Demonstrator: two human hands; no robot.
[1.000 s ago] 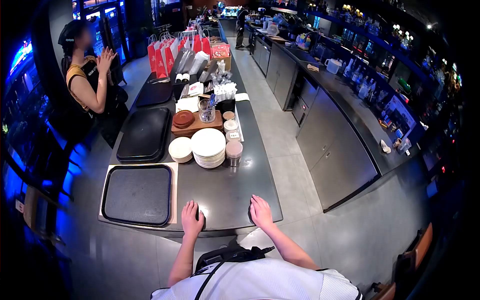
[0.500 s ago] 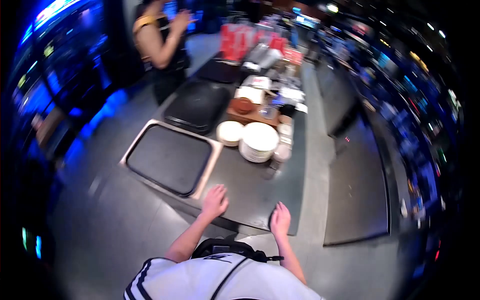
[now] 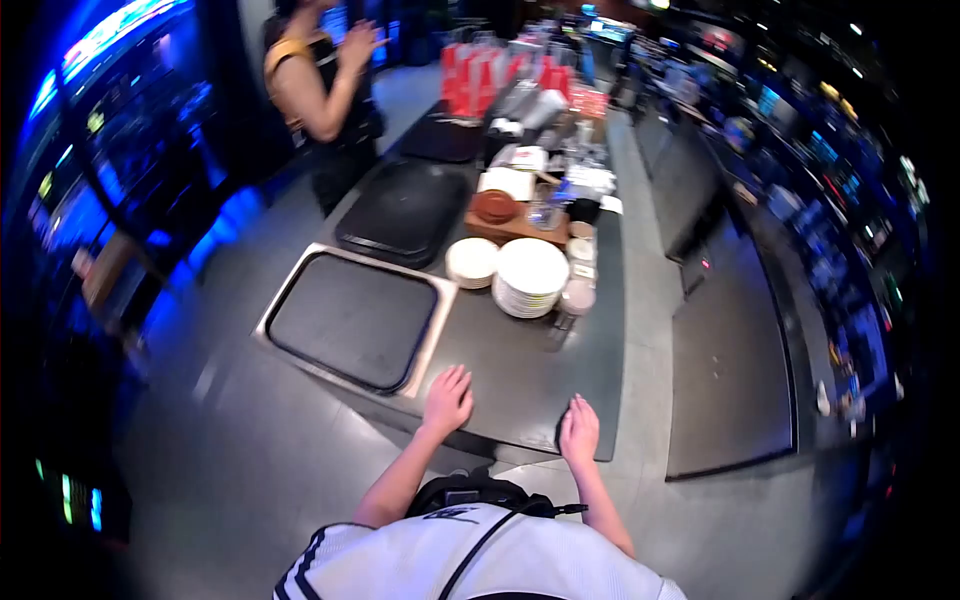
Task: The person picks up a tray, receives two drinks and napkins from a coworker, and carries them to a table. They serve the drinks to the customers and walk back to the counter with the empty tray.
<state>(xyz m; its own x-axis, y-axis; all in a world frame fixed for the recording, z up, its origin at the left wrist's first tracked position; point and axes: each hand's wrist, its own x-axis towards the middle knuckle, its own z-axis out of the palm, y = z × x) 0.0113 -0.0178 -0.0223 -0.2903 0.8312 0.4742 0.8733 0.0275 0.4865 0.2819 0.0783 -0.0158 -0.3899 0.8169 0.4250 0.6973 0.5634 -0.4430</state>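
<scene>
My left hand (image 3: 448, 402) rests palm down on the near edge of the grey counter (image 3: 500, 410), its fingers stretched out and holding nothing. To the right, my right hand (image 3: 579, 432) lies at the same edge near the corner, fingers extended forward. A dark patch shows along its inner side. Just beyond my left hand is a black tray (image 3: 350, 320) with a pale border. Ahead, between and past both hands, stand a tall stack of white plates (image 3: 530, 280) and a lower stack of small white dishes (image 3: 471, 263).
Clear glasses (image 3: 565, 322) and round lids stand right of the plates. Behind are a second black tray (image 3: 402, 215), a brown bowl (image 3: 495, 206) on a wooden box, and red-and-white bags (image 3: 470, 80). A person (image 3: 320, 90) stands at the far left side. A dark panel (image 3: 735, 370) lies across the right aisle.
The view has shifted slightly, so the counter and its things appear a little farther right. Both hands stay at the counter's near edge.
</scene>
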